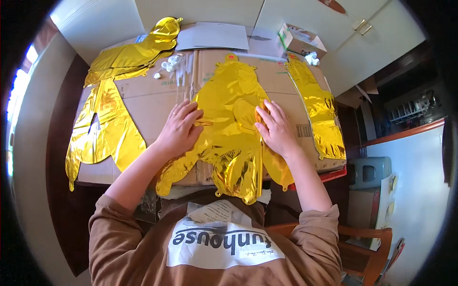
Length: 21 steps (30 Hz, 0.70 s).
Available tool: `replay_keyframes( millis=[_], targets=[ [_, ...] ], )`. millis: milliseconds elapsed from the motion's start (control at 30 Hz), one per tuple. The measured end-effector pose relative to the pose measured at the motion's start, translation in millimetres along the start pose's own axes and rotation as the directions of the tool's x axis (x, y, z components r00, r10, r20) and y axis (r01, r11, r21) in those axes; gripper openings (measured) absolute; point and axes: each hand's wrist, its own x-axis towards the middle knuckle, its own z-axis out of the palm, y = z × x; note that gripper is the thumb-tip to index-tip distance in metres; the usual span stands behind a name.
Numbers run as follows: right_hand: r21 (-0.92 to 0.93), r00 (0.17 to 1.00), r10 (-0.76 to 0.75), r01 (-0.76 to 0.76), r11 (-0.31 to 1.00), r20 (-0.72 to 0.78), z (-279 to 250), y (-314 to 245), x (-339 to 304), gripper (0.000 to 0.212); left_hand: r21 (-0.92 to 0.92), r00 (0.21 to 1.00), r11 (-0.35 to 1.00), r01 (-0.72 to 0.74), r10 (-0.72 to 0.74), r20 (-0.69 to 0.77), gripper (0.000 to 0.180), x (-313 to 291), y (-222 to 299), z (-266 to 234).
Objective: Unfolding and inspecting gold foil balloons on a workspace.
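Head view: both hands press flat, fingers spread and grasping nothing, left hand (179,128) and right hand (275,127) on the gold foil balloon (229,102) at frame centre on the cardboard-covered desk (143,102). Hard pressing could crease or tear its seams. Three foil balloons: two others at upper left (107,114) and right (318,112).

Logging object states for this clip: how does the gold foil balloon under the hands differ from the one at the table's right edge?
The middle balloon is broad and many-lobed; the right balloon is a narrow strip. The left hand and right hand press on the middle balloon, while the right balloon lies untouched. The middle balloon's lower lobes hang over the near edge of the cardboard; the right one runs along its side edge. Both are deflated, shiny gold foil.
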Motion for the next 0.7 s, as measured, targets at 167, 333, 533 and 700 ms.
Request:
replay_keyframes(
  millis=[167, 333, 533, 700],
  targets=[
    [-0.044, 1.000, -0.026, 0.025, 0.999, -0.008, 2.1, -7.7, 1.6, 0.044, 0.041, 0.997, 0.997, 0.071, -0.073, 0.041, 0.048, -24.5, 20.7, -2.0],
    [-0.063, 0.998, -0.062, 0.063, 0.996, 0.013, 6.8, -6.6, 22.2, 0.043, 0.104, 0.992, 0.989, 0.104, -0.111, 0.061, 0.050, -28.2, 25.9, -3.7],
    [-0.045, 0.998, -0.063, 0.064, 0.997, 0.027, 9.1, -4.0, 21.2, 0.044, 0.133, 0.992, 0.984, 0.122, -0.126, 0.025, 0.051, -33.0, 29.0, -6.9],
    [-0.009, 0.999, -0.044, 0.044, 0.999, 0.016, 10.3, -4.1, 18.0, 0.044, 0.075, 0.994, 0.992, 0.104, -0.106, 0.022, 0.048, -28.2, 24.7, -10.0]
  ],
)
